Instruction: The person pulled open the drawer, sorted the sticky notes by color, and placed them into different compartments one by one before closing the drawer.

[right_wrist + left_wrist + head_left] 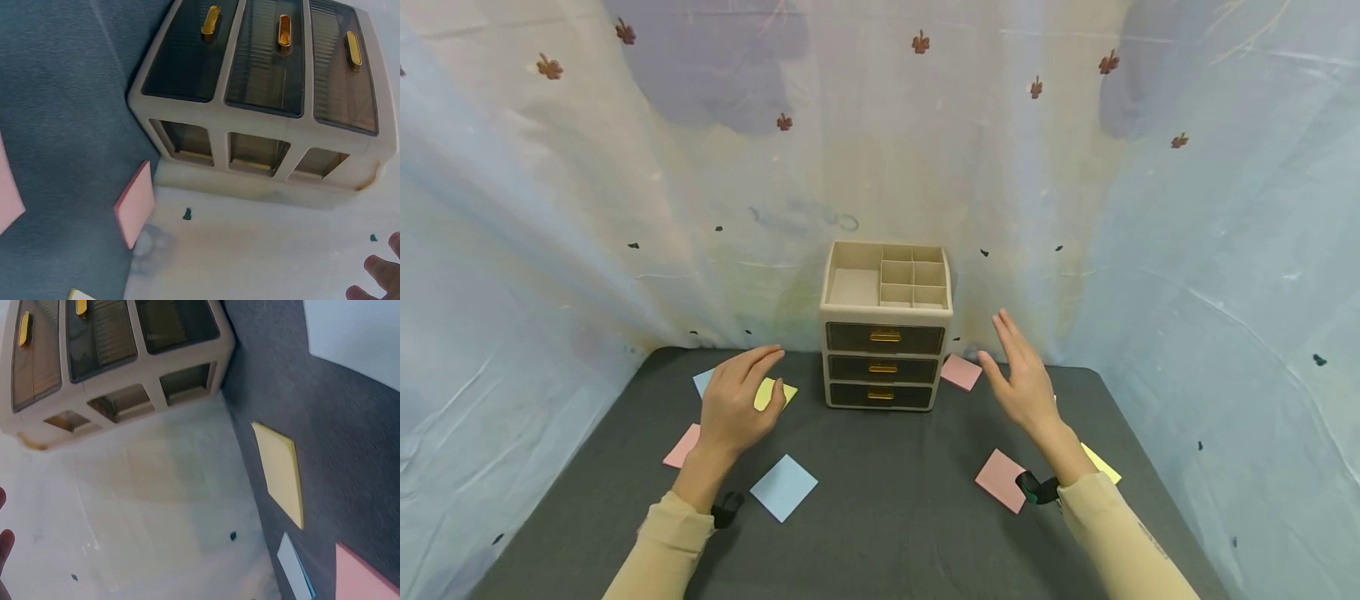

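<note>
A cream desktop organizer (887,317) with three dark drawers and gold handles stands at the back of the table, its top split into compartments. To its left my left hand (736,404) hovers over the table, fingers extended and nothing held. In the head view it overlaps a yellow sticky-note pad (786,395) and a blue pad (702,382). My right hand (1024,379) is raised to the organizer's right, fingers spread and also holding nothing. A pink pad (961,372) lies between that hand and the organizer. Through the left wrist view the yellow pad (279,475) shows whole.
Nearer the front lie a blue pad (784,488) on the left and a pink pad (1002,481) by the right wrist. Another pink pad (682,446) is at the left, and a yellow one (1101,463) sits partly behind the right forearm. A patterned curtain (880,167) encloses the dark table.
</note>
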`<state>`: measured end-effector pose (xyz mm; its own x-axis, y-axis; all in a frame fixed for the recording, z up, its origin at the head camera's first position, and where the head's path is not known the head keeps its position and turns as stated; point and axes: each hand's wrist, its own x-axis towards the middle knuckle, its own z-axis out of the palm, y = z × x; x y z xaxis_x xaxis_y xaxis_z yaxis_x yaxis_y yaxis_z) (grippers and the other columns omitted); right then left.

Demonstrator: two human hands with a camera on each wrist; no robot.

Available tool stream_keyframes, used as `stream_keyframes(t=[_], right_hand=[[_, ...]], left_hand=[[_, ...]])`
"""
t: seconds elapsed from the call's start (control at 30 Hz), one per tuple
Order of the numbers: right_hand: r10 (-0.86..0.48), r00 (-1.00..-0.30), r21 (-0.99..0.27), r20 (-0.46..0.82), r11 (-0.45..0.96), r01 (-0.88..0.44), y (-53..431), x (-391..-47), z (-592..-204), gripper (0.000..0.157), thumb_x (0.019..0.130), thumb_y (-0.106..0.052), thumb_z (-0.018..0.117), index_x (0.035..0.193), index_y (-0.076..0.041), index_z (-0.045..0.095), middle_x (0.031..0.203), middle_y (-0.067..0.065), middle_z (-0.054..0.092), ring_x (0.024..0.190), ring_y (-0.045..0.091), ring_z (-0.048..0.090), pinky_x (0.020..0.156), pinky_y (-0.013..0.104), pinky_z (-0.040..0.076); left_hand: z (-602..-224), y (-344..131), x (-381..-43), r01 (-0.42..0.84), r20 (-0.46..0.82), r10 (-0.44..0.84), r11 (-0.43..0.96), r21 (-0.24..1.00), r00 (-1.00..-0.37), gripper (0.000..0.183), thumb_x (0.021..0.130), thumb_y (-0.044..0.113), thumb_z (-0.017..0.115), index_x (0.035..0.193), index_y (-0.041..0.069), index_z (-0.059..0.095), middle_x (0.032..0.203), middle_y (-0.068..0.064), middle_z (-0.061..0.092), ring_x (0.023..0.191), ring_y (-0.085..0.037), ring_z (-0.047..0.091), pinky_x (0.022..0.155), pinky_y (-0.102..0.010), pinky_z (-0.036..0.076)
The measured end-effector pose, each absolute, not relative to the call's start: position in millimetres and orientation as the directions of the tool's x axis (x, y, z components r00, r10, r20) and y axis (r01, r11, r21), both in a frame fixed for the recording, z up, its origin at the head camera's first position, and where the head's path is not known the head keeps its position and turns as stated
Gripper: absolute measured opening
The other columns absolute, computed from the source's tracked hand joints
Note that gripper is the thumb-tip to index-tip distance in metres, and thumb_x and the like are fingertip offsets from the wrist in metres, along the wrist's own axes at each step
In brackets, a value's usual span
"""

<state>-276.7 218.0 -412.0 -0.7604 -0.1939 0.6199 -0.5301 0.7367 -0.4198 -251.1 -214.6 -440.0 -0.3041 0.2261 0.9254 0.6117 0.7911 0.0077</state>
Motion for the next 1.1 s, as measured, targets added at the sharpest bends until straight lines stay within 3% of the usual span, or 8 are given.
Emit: stream_keyframes(t=[0.17,0.43,0.73,0.93,1.1], right_hand=[[-0.241,-0.721,-0.378,0.65,0.72,-0.581,209.0,-290.1,-403.7,0.065,0.105,-0.03,0.06,0.162,-0.007,0.037,0.168,0.013,0.033,0.152,0.039,0.034,0.119,0.064,0.03],[-0.311,-0.679,-0.294,0.665,0.727,-0.621,197.7,-307.8,-390.9,0.067,0.107,-0.038,0.055,0.161,-0.003,0.037,0.168,0.015,0.032,0.153,0.042,0.029,0.12,0.065,0.026],[-0.397,-0.732,-0.253,0.554,0.758,-0.602,182.4,-323.7,-375.5,0.073,0.109,-0.047,0.048,0.165,-0.004,0.027,0.173,0.01,0.021,0.157,0.039,0.021,0.125,0.062,0.018],[-0.422,-0.754,-0.227,0.504,0.777,-0.587,179.1,-338.1,-369.8,0.075,0.109,-0.05,0.043,0.166,-0.004,0.023,0.174,0.009,0.017,0.158,0.037,0.019,0.125,0.061,0.017],[-0.45,-0.765,-0.202,0.461,0.786,-0.584,179.4,-350.5,-367.0,0.077,0.11,-0.053,0.038,0.167,-0.005,0.017,0.174,0.011,0.015,0.158,0.038,0.018,0.124,0.063,0.017]], left_hand=[[-439.8,-203.2,-257.7,0.632,0.922,0.245,0.775,-0.001,-0.299,0.039,0.097,0.024,0.055,0.123,0.001,0.074,0.121,-0.015,0.073,0.102,-0.038,0.07,0.082,-0.056,0.055],[-439.7,-187.3,-270.3,0.652,0.909,0.291,0.757,-0.028,-0.298,0.039,0.091,0.02,0.061,0.122,0.001,0.074,0.122,-0.014,0.072,0.103,-0.037,0.07,0.084,-0.056,0.055],[-434.1,-166.8,-283.7,0.699,0.904,0.336,0.713,-0.061,-0.264,0.037,0.09,0.018,0.061,0.12,0.0,0.074,0.121,-0.013,0.073,0.103,-0.035,0.07,0.086,-0.053,0.056],[-433.9,-154.7,-290.0,0.7,0.894,0.357,0.711,-0.072,-0.271,0.038,0.098,0.025,0.054,0.121,0.002,0.074,0.123,-0.011,0.072,0.105,-0.033,0.07,0.089,-0.051,0.057],[-436.3,-144.6,-292.3,0.703,0.888,0.357,0.709,-0.054,-0.292,0.037,0.092,0.02,0.061,0.123,0.003,0.073,0.125,-0.01,0.072,0.107,-0.032,0.069,0.091,-0.05,0.056]])
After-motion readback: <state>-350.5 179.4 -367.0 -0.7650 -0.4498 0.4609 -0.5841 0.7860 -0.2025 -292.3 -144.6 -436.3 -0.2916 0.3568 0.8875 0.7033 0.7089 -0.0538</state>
